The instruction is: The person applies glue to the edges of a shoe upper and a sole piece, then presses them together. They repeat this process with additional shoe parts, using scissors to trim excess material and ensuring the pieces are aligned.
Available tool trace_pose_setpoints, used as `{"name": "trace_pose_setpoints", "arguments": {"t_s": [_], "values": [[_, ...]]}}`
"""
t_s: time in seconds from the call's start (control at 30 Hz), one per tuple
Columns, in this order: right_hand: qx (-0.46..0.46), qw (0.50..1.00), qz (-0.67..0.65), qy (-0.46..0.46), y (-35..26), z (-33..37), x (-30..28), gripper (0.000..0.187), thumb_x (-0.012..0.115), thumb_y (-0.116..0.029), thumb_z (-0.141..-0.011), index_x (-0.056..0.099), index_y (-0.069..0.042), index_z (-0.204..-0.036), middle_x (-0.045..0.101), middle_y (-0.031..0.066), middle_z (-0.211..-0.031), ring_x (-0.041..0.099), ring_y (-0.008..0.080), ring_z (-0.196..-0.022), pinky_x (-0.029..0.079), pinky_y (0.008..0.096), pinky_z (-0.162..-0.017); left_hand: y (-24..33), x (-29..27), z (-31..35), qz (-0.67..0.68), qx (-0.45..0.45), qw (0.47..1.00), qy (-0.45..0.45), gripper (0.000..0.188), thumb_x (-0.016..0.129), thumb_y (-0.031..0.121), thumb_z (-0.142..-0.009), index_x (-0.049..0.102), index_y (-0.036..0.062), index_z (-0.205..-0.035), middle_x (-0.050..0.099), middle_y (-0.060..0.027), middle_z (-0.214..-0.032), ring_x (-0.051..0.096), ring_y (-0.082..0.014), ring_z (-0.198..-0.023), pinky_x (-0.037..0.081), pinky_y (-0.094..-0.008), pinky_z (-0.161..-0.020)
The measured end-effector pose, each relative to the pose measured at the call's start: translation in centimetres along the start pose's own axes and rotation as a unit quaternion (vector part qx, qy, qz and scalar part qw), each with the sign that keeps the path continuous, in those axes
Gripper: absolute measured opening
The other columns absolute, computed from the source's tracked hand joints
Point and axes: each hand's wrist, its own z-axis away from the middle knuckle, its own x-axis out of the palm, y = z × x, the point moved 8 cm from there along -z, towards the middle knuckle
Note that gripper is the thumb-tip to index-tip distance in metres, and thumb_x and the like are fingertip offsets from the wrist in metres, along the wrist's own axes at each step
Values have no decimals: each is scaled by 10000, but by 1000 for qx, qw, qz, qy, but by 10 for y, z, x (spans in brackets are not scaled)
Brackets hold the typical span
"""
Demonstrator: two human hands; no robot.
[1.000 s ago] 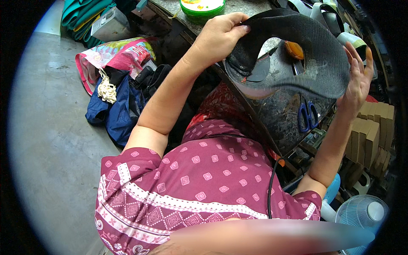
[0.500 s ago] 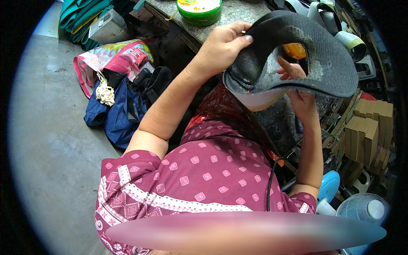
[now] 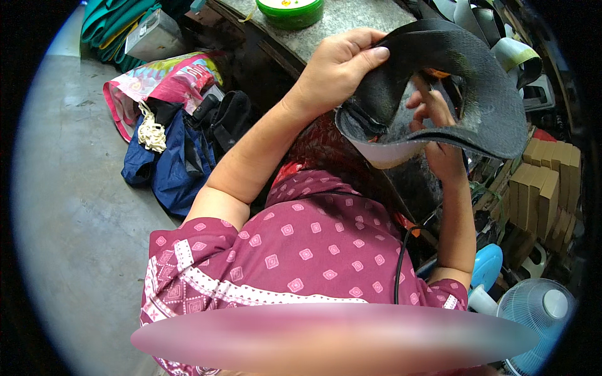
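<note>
Clearly, from the head view, both my hands are at the broad, looped piece of black, ribbed-looking material with a pale underside point(image 3: 495, 106), held up in front of me over the edge of the speckled grey worktop point(image 3: 360, 15). My bare left hand point(image 3: 338, 72) is closed on its upper-left edge, thumb on top and fingers tucked behind; I judge that this pinch carries the piece and keeps its opening turned up toward me. My bare right hand point(image 3: 446, 161) comes from below, its bent, slightly parted fingers showing through the opening while the near rim crosses in front of the knuckles. That probably steadies the near side, but its thumb is hidden, so I cannot tell whether it grips or only touches.

The loop's long axis runs from left to right, dipping a little toward the right, with the wide rounded end pointing right and the narrower folded end near my left wrist. Beyond my left hand stands a round green tub with a white lid point(image 3: 291, 17), well apart from the loop.
</note>
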Motion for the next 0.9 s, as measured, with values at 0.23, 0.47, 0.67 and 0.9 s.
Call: {"name": "trace_pose_setpoints", "arguments": {"t_s": [0.23, 0.47, 0.67, 0.9], "values": [[14, 988, 139, -69, -6, 4, 13, 520, 714, -120, -841, 561, -50, -1333, 591, 111, -1022, 568, 263, -840, 465, 378, -814, 5, 9, -2, -46, 48, 997, 29, 205, 574, 72, -996, 651, -38, -1152, 686, -32, -960, 607, -67, -885, 514, -220, -792], [-120, 960, 250, 20, -18, 16, -10, 476, 656, -221, -885, 626, -189, -1359, 625, 33, -1037, 614, 185, -886, 385, 364, -914, -9, 1, -7, -22, 38, 999, 29, 192, 574, 65, -993, 655, -35, -1135, 684, -31, -953, 614, -75, -869, 514, -221, -785], [-46, 958, 281, 35, -2, 12, -9, 566, 673, -282, -903, 541, -70, -1411, 625, 132, -1181, 599, 308, -952, 437, 406, -925, -12, 18, -16, 16, 18, 1000, -1, 219, 562, 68, -992, 638, -15, -1181, 702, -54, -987, 641, -96, -889, 518, -242, -792], [-83, 945, 313, 49, -20, 18, -8, 370, 735, -234, -840, 702, -147, -1198, 631, 56, -1086, 592, 219, -890, 414, 385, -928, -23, 16, -19, 98, -62, 993, -11, 241, 481, 88, -1050, 602, -7, -1235, 676, -21, -1069, 607, -63, -943, 493, -209, -834]]}}
